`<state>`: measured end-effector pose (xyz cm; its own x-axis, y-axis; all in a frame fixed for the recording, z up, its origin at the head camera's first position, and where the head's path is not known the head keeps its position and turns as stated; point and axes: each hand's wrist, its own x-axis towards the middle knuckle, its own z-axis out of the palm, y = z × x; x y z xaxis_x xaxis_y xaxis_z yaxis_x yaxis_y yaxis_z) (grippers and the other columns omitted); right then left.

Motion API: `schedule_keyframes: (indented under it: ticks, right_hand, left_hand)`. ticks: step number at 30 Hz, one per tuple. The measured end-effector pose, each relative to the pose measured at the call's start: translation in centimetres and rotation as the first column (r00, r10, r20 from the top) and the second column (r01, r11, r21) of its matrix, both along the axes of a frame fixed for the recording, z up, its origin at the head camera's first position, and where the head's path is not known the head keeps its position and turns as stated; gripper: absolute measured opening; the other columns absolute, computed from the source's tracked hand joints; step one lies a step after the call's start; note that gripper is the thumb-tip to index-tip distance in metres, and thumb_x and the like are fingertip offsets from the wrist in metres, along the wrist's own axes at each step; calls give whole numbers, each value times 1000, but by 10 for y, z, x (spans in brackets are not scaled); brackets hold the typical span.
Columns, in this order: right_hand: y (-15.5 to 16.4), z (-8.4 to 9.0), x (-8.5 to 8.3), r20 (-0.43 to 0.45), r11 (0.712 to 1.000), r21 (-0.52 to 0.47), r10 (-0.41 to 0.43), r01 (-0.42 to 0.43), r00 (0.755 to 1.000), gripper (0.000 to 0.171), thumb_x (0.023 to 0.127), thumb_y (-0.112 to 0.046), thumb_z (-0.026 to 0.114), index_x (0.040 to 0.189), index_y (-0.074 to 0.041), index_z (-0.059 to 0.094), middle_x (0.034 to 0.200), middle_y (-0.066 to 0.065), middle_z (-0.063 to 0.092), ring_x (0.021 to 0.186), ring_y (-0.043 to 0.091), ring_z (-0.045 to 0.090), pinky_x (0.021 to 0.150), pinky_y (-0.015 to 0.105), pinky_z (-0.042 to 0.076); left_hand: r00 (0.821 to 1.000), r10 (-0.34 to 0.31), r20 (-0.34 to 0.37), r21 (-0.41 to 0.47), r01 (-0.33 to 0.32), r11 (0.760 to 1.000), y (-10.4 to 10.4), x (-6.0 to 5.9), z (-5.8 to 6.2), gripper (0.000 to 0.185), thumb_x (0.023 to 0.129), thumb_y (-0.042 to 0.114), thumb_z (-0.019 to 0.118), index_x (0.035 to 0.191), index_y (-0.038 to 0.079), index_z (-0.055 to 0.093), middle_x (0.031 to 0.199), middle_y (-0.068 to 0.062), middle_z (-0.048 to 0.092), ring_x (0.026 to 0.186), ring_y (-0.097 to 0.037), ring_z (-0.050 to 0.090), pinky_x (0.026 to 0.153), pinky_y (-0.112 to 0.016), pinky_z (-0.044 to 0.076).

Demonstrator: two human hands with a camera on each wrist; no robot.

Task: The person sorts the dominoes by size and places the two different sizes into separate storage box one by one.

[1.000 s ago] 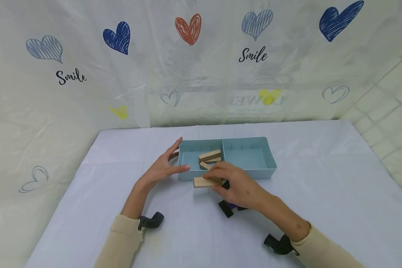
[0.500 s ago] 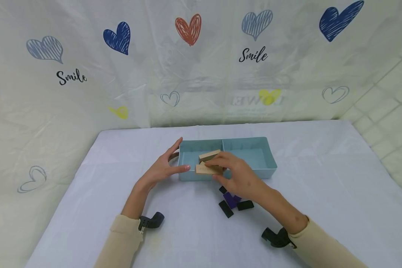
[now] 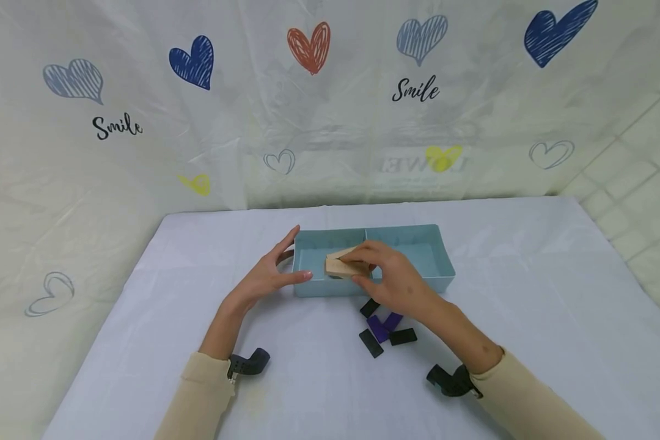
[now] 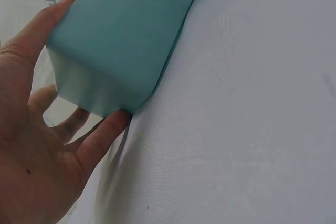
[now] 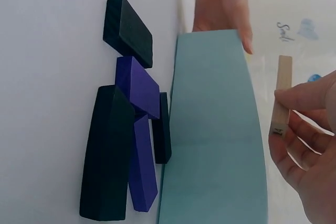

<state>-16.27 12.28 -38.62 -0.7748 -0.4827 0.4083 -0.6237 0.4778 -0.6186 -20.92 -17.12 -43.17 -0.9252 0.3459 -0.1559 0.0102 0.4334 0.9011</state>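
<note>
My left hand grips the left end of a light blue two-compartment box. Its thumb lies at the near rim, and in the left wrist view its fingertips touch the end wall. My right hand pinches a plain wooden block between thumb and fingers over the left compartment. In the right wrist view a dark number marks the end of that block. Another pale block shows just behind it in the box; the held block and my fingers hide the others.
In front of the box lie several painted blocks on the white tablecloth: black ones and purple ones. A divider splits the box. Behind the table hangs a white curtain printed with hearts.
My right hand has lifted the wooden block from in front of the box, up over the near wall and above the left compartment. My left hand has stayed at the box's end.
</note>
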Motion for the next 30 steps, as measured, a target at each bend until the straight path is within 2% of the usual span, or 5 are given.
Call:
schedule_keyframes:
  ticks: [6, 16, 21, 30]
  right_hand:
    - [0, 1, -5, 20, 1000, 0, -8, 8, 1000, 39, 87, 2, 80, 123, -10, 75, 117, 5, 70, 97, 18, 65, 81, 40, 60]
    - [0, 1, -9, 74, 999, 10, -39, 38, 997, 35, 90, -1, 79, 123, -11, 75, 118, 3, 70, 100, 18, 66, 83, 40, 60]
    - [0, 0, -13, 79, 999, 29, -44, 41, 996, 35, 90, -1, 79, 123, -12, 75, 118, 2, 70, 99, 17, 65, 84, 34, 58]
    - [-2, -2, -20, 58, 999, 30, -33, 32, 998, 34, 91, -1, 77, 124, -11, 75, 117, 3, 70, 98, 17, 65, 85, 36, 59]
  left_hand:
    - [1000, 2, 3, -15, -2, 1000, 0, 0, 0, 100, 85, 48, 83, 159, 61, 17, 175, 10, 17, 162, -30, 25, 121, -71, 29]
    - [1000, -1, 6, -22, 2, 1000, -1, 1, 1, 97, 86, 49, 83, 155, 66, 17, 175, 10, 17, 161, -29, 25, 121, -70, 29]
    - [1000, -5, 0, -18, 5, 1000, 0, 1, 0, 97, 86, 48, 83, 155, 66, 17, 175, 10, 17, 161, -29, 25, 121, -70, 30]
    - [1000, -6, -6, -15, 6, 1000, -1, 0, -2, 97, 86, 48, 82, 156, 65, 17, 175, 10, 17, 161, -29, 26, 121, -70, 30]
